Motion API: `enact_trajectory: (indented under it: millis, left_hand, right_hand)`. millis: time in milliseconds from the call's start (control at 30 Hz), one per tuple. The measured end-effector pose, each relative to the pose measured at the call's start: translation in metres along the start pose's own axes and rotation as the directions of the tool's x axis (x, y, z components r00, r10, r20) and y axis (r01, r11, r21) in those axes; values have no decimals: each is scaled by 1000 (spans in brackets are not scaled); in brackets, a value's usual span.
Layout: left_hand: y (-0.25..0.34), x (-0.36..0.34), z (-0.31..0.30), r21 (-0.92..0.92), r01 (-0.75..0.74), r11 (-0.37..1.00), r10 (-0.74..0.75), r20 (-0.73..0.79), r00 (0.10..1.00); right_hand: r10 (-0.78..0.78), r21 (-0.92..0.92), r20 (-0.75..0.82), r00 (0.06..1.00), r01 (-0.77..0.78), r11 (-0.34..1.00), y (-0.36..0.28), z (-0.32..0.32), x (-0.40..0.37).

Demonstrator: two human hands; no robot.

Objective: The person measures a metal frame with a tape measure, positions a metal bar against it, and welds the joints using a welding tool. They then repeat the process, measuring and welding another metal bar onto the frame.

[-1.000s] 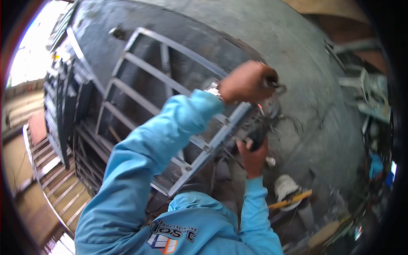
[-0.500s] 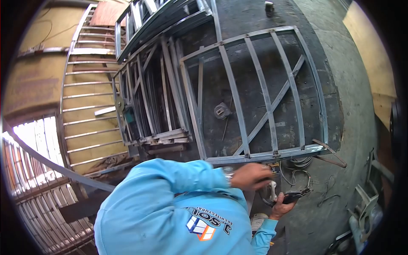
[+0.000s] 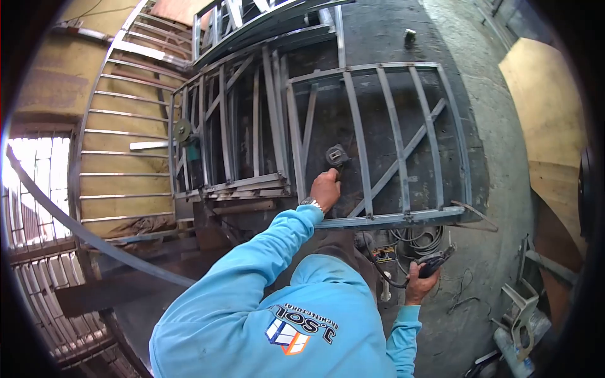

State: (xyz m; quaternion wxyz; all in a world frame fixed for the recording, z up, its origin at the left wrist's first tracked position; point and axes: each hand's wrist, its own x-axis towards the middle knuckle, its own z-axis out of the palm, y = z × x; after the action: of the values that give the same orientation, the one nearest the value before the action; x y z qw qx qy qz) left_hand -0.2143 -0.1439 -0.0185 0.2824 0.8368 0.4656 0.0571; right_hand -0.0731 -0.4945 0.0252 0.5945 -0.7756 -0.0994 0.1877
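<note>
My left hand [image 3: 326,191] reaches over the near bar of a welded metal frame [image 3: 395,149], onto the dark table inside it. Its fingers are closed where a thin rod lay, just below a tape measure [image 3: 336,155]; whatever they grip is hidden. Lower right, my right hand [image 3: 419,285] is wrapped around a black welding electrode holder [image 3: 432,266], whose jaw end points up and right. A black cable [image 3: 383,277] runs from it toward my body. A diagonal bar [image 3: 403,160] crosses beneath the frame's slats.
More metal frames [image 3: 242,126] are stacked to the left, with an angle grinder [image 3: 189,146] at their edge. A ladder-like rack [image 3: 126,133] leans at far left. Coiled cable [image 3: 423,242] lies on the floor past the table's near edge. A metal bracket [image 3: 522,312] stands at right.
My left hand has gone from beside the electrode holder to the table near the tape measure, over the thin rod. My right hand keeps hold of the holder. The view has shifted.
</note>
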Motion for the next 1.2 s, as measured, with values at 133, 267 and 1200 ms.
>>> enact_trajectory:
  millis: [133, 267, 1200]
  left_hand:
    - [-8, -8, -1, -92, 226, 970, -228, -13, 974]
    - [-40, -36, -35, -333, 285, 899, -143, 392, 909]
    - [237, 59, -19, -220, -708, 671, 582, 748, 319]
  right_hand:
    - [15, 28, -80, 997, -13, 1000, 8, -3, -17]
    - [15, 67, -86, 996, -9, 998, 13, -11, -31]
    - [202, 123, -274, 940, -174, 977, -21, -12, 48]
